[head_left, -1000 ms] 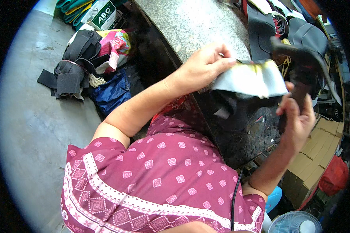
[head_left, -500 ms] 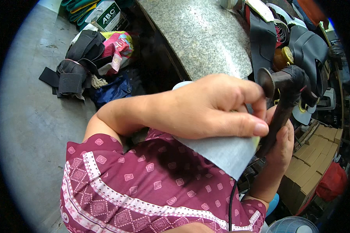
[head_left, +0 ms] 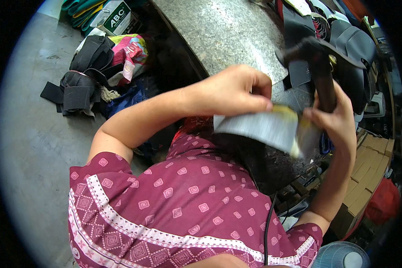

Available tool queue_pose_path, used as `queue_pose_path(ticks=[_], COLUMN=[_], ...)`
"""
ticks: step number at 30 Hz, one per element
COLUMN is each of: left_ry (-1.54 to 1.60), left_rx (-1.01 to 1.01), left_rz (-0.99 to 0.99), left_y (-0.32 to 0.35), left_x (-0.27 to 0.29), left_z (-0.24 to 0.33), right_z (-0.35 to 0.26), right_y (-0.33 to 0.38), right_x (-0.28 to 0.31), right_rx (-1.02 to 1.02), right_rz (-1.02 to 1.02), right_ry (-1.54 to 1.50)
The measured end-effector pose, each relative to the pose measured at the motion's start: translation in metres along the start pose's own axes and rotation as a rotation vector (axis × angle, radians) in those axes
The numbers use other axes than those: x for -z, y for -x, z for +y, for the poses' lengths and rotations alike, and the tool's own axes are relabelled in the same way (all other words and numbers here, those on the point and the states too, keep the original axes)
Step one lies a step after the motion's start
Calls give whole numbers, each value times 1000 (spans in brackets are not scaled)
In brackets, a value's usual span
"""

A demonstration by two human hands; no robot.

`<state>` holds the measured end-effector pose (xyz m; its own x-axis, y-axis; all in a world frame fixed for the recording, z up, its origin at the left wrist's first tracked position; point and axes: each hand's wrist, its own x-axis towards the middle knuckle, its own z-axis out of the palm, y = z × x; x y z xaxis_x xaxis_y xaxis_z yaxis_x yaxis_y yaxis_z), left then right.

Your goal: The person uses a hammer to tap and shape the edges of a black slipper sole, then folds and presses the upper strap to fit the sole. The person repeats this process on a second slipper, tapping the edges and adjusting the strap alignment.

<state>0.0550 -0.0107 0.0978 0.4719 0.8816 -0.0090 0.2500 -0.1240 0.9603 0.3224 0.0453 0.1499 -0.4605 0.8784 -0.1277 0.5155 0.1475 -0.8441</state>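
My left hand (head_left: 236, 91) pinches the edge of a grey sheet piece (head_left: 259, 128) with yellowish patches along its border. The piece is smeared by motion, so I cannot tell its material. A dark hammer (head_left: 325, 78) stands nearly upright in my right hand (head_left: 341, 119), head at the top, fingers wrapped round its handle. Below and beside the right thumb is a blurred brownish part I cannot make out. Both hands are over the near end of a speckled grey stone worktop (head_left: 228, 38), whose darker near part lies under the sheet.
Black moulded pieces (head_left: 353, 38) are piled at the worktop's right. Cardboard boxes (head_left: 366, 161), a red bag (head_left: 383, 201) and a fan (head_left: 341, 255) stand at the right. On the floor at left lie bundled black strips (head_left: 78, 91) and a white-and-green container (head_left: 116, 18).
Both hands have moved apart and the hammer has risen, its head now higher. The grey sheet has swung up and away from my body, still in my left hand.
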Motion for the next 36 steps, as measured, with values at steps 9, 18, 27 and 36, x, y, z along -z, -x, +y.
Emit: queue_pose_path(ticks=[9, 18, 27, 36], left_ry=[-813, -868, -829, -821], left_rx=[-76, -63, -240, -278], left_rz=[452, 392, 336, 292], left_y=[-48, -44, -39, -41], left_x=[10, 11, 13, 15], left_z=[-54, -62, -66, -65], right_z=[8, 26, 33, 38], right_y=[-30, 21, 25, 31], right_x=[-19, -61, -55, -66], right_rx=[131, 156, 43, 125], right_rz=[394, 308, 324, 362], right_ry=[375, 785, 386, 576])
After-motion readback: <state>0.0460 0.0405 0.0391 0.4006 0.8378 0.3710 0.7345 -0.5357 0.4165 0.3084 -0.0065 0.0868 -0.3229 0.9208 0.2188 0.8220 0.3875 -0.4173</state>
